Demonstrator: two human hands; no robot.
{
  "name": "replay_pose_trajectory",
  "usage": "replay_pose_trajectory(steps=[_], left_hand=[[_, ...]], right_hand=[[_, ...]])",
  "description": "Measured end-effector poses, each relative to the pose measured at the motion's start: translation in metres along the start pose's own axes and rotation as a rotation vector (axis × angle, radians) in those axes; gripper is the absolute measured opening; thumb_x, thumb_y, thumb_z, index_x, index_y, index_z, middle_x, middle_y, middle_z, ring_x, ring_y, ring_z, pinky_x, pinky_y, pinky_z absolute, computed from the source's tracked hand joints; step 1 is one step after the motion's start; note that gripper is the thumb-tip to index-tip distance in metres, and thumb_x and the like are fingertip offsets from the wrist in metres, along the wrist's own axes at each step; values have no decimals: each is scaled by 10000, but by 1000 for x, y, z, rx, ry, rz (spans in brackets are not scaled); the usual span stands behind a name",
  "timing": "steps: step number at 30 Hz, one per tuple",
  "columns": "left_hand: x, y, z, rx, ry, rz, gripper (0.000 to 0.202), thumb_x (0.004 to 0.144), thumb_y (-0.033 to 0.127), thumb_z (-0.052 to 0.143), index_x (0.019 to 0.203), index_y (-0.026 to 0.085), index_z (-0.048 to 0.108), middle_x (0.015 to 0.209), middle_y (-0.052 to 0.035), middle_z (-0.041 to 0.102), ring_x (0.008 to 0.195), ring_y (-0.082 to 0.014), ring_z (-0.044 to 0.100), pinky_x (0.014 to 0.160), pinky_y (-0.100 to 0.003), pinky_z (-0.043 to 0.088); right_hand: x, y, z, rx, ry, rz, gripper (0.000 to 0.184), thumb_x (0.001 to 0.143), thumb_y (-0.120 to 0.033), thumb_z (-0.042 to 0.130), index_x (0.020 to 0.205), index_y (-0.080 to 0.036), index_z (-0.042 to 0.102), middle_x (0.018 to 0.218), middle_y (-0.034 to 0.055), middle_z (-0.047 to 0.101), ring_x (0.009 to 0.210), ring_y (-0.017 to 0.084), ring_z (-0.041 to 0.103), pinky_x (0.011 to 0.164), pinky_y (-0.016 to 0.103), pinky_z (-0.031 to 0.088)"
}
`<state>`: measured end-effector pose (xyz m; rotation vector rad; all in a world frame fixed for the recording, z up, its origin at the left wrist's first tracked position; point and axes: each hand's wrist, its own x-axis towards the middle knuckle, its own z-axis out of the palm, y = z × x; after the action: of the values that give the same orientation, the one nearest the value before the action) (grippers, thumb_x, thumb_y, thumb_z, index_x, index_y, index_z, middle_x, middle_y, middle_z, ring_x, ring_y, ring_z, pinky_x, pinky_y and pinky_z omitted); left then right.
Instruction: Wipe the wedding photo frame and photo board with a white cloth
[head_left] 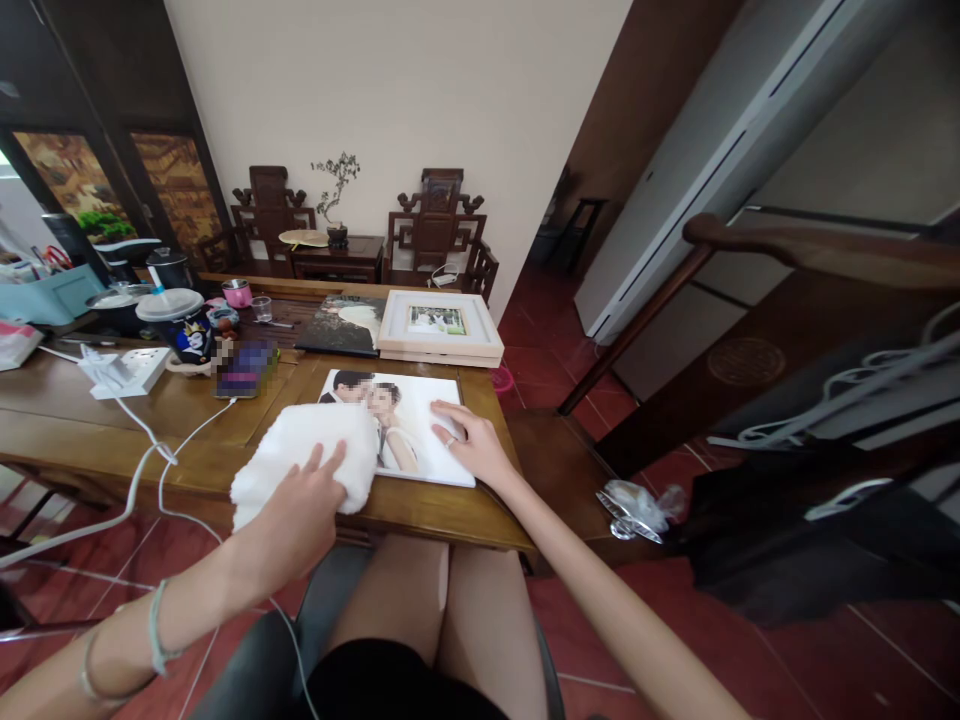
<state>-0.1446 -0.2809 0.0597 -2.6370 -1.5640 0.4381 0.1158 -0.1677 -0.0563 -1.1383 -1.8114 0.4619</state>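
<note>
My left hand [310, 500] presses a fluffy white cloth [300, 450] from above. Its fingers are bent a little into the pile, and the thumb is hidden. The cloth covers the left part of a glossy photo panel [427, 462] showing two people and reaches over the table's front edge. Flat against the panel's right side rests my right hand [469, 445], fingers stretched out, with a ring on one of them. The panel lies face up near the table's front right corner.
Behind the panel lie a white framed picture [478, 328] and a dark photo panel [341, 325]. Further left on the table [202, 440] are a phone [244, 370], a lidded cup [180, 325], a power strip [135, 372] with cables and a blue box [52, 297]. A wooden chair [675, 390] stands right.
</note>
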Motion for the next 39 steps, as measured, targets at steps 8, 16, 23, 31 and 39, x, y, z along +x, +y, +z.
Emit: replay_pose_trajectory(steps=[8, 16, 23, 31, 39], left_hand=[[76, -38, -12, -68, 100, -3, 300, 809, 0, 440, 964, 73, 686, 1507, -177, 400, 1366, -336, 419, 1011, -415, 477], [120, -66, -3, -26, 282, -44, 379, 912, 9, 337, 1208, 44, 571, 1533, -155, 368, 1426, -291, 300, 1100, -486, 361], [56, -5, 8, 8, 150, -10, 311, 780, 26, 501, 999, 71, 718, 1531, -212, 342, 1386, -438, 342, 1053, -568, 394], [37, 17, -15, -63, 47, 178, 365, 810, 45, 456, 1065, 117, 708, 1553, -145, 331, 1415, -350, 337, 1087, -498, 387], [145, -24, -4, -48, 181, 20, 405, 862, 81, 410, 1179, 142, 654, 1588, -115, 269, 1454, -342, 236, 1124, -565, 279]], right_hand=[[0, -3, -2, -14, -9, 0, 301, 845, -285, 599, 1120, -229, 710, 1214, 87, 689, 1172, 253, 617, 1057, 439, 448], [-1, -3, -3, -28, -6, 11, 311, 843, -277, 597, 1131, -228, 703, 1240, 95, 675, 1170, 249, 618, 1045, 438, 454], [-1, -6, -4, -12, -17, 9, 294, 850, -295, 597, 1116, -242, 710, 1217, 82, 688, 1173, 254, 616, 1051, 443, 449], [-1, -6, -5, -22, -20, 12, 297, 854, -293, 594, 1126, -252, 706, 1230, 73, 681, 1188, 248, 606, 1060, 437, 443], [0, -4, -3, -32, -11, 16, 312, 846, -271, 598, 1139, -245, 701, 1246, 83, 672, 1180, 243, 612, 1050, 428, 450]])
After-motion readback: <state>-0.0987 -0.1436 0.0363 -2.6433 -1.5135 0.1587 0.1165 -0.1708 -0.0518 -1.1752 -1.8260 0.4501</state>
